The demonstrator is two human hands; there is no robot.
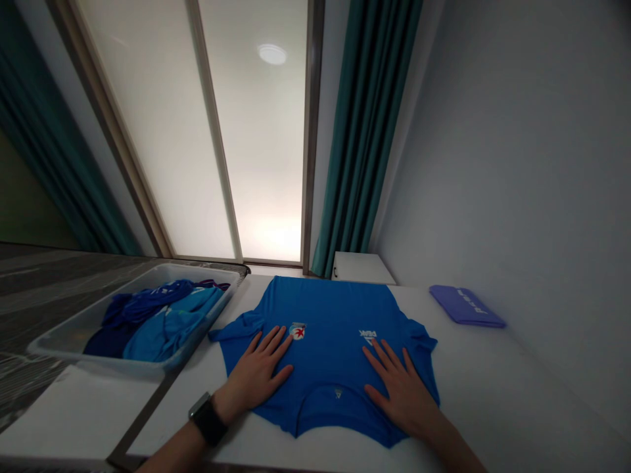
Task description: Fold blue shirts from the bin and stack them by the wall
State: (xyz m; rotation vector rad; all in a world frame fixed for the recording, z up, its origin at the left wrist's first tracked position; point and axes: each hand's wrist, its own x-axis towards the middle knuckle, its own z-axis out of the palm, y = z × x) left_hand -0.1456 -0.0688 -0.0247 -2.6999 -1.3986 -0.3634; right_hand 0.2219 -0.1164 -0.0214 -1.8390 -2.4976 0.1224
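Observation:
A blue T-shirt (325, 351) lies spread out on the white table, its neckline toward me and its short sleeves out to both sides. My left hand (259, 371), with a dark watch on the wrist, rests flat on the shirt's left part, fingertips beside a red and white badge. On the other side my right hand (401, 387) is also flat on the cloth, fingers spread, just below the white "PEAK" print. Neither hand grips the fabric.
Left on a dark marbled surface (29, 295) and the table stands a clear plastic bin (49, 345) with crumpled blue clothes (172, 325). A folded purple garment (466, 306) lies at the table's right. Behind are a white cabinet (362, 268), teal curtains (374, 131) and a frosted door (261, 151).

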